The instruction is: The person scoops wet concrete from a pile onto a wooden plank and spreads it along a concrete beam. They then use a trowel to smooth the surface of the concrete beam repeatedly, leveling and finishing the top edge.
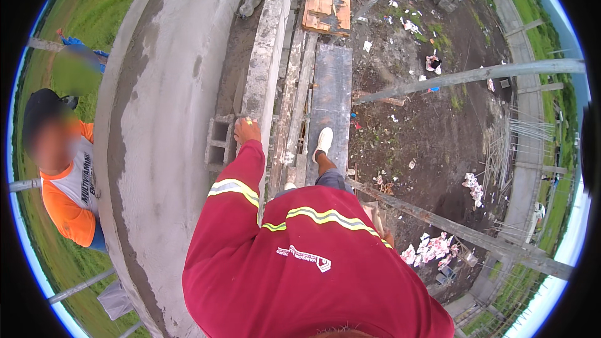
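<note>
The person's left hand (248, 130) lies on the near stretch of the narrow concrete beam (263, 66), beside a hollow concrete block (218, 143); whether the fingers clamp either one or merely rest, one cannot tell. The right hand cannot be made out past the red jacket (319, 256). The block sits against the beam's left side, its open cells showing. Farther up that side, a clear plastic bottle (252, 1) lies in the trough between the beam and a broad plastered wall (169, 75). Beyond this wall, well left of the beam, is a co-worker in an orange-sleeved shirt (69, 194).

Right of the beam run rough timber planks (300, 94), then a narrow grey scaffold board (332, 81) bearing one white boot (323, 143). Footing there is slim: the board's right edge drops to littered ground (407, 131), while steel pipes (463, 81) slant across the open space farther right.
</note>
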The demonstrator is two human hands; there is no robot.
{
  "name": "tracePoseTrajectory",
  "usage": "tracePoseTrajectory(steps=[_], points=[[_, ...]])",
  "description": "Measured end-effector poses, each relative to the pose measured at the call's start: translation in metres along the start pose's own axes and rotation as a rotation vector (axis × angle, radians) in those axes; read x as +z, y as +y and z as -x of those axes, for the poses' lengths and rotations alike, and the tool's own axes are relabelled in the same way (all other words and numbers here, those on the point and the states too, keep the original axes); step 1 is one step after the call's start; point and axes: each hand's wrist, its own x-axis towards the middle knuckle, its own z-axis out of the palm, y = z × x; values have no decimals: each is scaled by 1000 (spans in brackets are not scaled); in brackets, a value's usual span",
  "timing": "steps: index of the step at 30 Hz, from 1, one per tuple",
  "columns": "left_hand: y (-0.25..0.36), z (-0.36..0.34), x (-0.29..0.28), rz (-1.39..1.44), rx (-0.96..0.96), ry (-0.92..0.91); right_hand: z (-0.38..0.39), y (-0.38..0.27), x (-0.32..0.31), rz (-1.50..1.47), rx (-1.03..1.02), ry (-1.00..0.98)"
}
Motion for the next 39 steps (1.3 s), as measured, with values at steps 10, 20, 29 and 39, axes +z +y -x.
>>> tracePoseTrajectory(steps=[10,20,29,39], points=[[1,0,-5,-70,-145,-101,-239,-153,-117,49,-8,-89],[-1,-11,-13,74,-30,-64,-428,-424,-254,242,-463,270],[89,-174,-8,555,-151,-98,-511,-690,-275,115,-779,196],[154,-326,51,1144,-604,-483,-521,-755,-320,168,-688,112]])
